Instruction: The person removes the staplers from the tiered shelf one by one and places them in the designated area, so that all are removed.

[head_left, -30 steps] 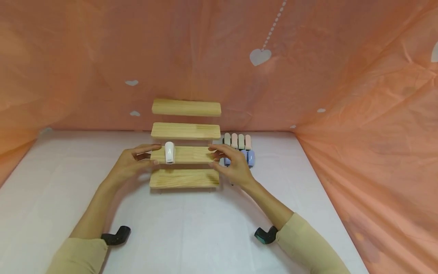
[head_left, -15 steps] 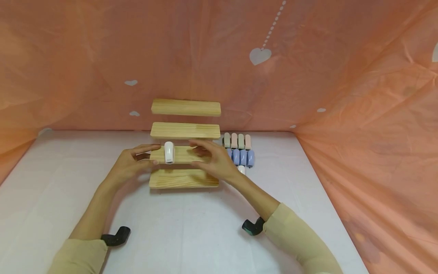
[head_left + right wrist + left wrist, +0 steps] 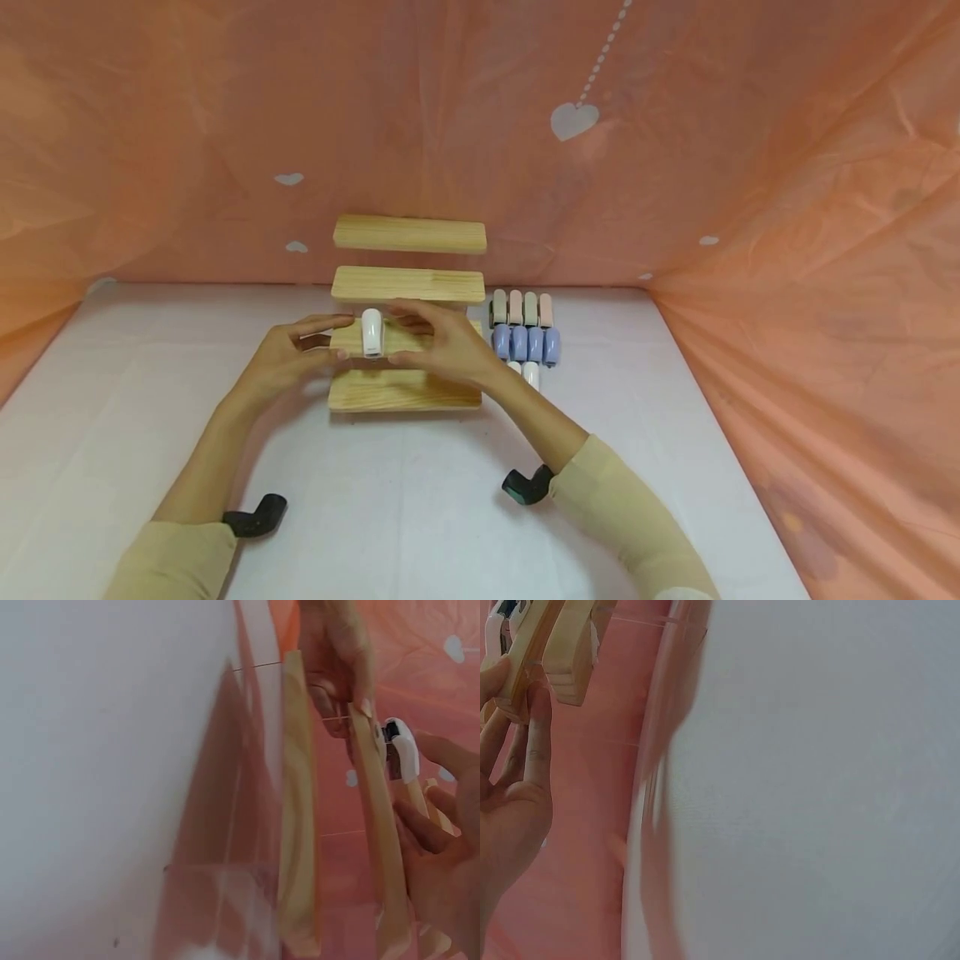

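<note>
A white mini stapler [image 3: 372, 333] stands on the second-lowest board of a tiered wooden shelf [image 3: 405, 392], near that board's left end. My left hand [image 3: 288, 354] grips this end, with thumb and fingers on either side of the board [image 3: 525, 664] in the left wrist view. Just right of the stapler is my right hand [image 3: 450, 342], its fingers spread and the thumb apart from them. In the right wrist view one fingertip of it comes right up to the white stapler [image 3: 405, 750], and nothing is held in the hand.
To the right of the shelf, more mini staplers stand in rows on the white table [image 3: 405, 500]: green and pink ones [image 3: 522, 308] at the back, blue ones [image 3: 527, 343] in the middle, white ones [image 3: 531, 375] in front. A pink curtain [image 3: 450, 108] hangs behind.
My right hand has moved left from the shelf's right end to beside the white stapler, uncovering the blue and white staplers behind it. My left hand has stayed in place.
</note>
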`<act>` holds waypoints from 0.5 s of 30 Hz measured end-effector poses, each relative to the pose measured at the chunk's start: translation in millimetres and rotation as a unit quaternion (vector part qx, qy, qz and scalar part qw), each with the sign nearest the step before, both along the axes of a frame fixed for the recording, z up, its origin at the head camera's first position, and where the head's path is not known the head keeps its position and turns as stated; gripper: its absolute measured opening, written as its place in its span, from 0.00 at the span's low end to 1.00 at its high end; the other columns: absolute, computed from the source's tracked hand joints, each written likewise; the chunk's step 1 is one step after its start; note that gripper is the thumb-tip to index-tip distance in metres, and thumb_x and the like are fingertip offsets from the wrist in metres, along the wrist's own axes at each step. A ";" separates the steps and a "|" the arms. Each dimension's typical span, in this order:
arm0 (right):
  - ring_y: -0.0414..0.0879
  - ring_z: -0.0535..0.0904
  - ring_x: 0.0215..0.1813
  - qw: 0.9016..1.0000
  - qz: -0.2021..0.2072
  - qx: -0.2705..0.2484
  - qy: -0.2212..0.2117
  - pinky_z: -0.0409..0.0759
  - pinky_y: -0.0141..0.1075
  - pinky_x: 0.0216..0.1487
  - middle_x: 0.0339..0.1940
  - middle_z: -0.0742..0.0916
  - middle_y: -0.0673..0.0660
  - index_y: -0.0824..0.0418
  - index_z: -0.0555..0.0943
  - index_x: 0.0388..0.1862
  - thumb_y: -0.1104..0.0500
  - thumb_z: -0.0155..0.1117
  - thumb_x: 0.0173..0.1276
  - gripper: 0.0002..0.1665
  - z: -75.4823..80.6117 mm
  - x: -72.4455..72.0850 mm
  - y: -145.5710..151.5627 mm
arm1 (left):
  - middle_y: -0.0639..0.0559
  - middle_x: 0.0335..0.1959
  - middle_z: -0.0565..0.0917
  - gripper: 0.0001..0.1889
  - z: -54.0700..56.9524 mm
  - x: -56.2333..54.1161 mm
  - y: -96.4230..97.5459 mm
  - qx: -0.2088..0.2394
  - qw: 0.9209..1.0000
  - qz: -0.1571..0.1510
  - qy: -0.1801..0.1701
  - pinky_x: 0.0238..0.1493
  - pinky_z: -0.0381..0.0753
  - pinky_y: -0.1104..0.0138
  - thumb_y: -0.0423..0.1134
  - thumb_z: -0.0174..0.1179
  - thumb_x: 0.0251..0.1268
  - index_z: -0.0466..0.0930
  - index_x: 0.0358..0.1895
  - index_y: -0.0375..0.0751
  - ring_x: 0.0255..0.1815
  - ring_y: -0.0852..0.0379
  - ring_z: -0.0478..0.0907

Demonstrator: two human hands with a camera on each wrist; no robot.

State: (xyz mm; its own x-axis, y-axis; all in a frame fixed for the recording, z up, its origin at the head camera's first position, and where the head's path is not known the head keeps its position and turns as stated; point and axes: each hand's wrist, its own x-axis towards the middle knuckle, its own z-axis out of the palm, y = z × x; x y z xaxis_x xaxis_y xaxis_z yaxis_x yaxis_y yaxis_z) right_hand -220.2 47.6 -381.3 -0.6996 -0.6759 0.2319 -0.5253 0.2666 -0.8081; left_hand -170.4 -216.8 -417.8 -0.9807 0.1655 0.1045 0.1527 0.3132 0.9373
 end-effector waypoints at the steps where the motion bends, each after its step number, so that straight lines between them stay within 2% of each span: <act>1: 0.46 0.78 0.62 1.000 0.000 0.007 0.003 0.73 0.29 0.63 0.62 0.82 0.56 0.60 0.72 0.71 0.57 0.78 0.59 0.41 0.3 -0.5 -1.6 | 0.48 0.65 0.76 0.26 0.3 0.1 0.2 0.001 1.000 0.000 0.000 0.53 0.77 0.76 0.38 0.69 0.63 0.77 0.65 0.38 0.55 0.62 0.77; 9: 0.38 0.76 0.62 0.998 -0.007 0.050 0.026 0.70 0.27 0.64 0.63 0.81 0.50 0.53 0.72 0.71 0.49 0.79 0.57 0.43 1.1 0.3 -14.0 | 0.45 0.68 0.74 0.28 2.1 3.4 1.1 -0.005 1.000 0.001 -0.018 0.51 0.78 0.75 0.41 0.70 0.62 0.77 0.66 0.42 0.55 0.64 0.79; 15: 0.40 0.74 0.65 0.995 -0.018 0.072 0.060 0.67 0.28 0.67 0.64 0.81 0.51 0.54 0.72 0.72 0.49 0.79 0.57 0.45 1.6 1.1 -21.6 | 0.48 0.66 0.76 0.27 0.7 1.6 -0.4 -0.003 1.000 -0.004 0.003 0.56 0.75 0.75 0.38 0.69 0.63 0.77 0.65 0.40 0.56 0.61 0.78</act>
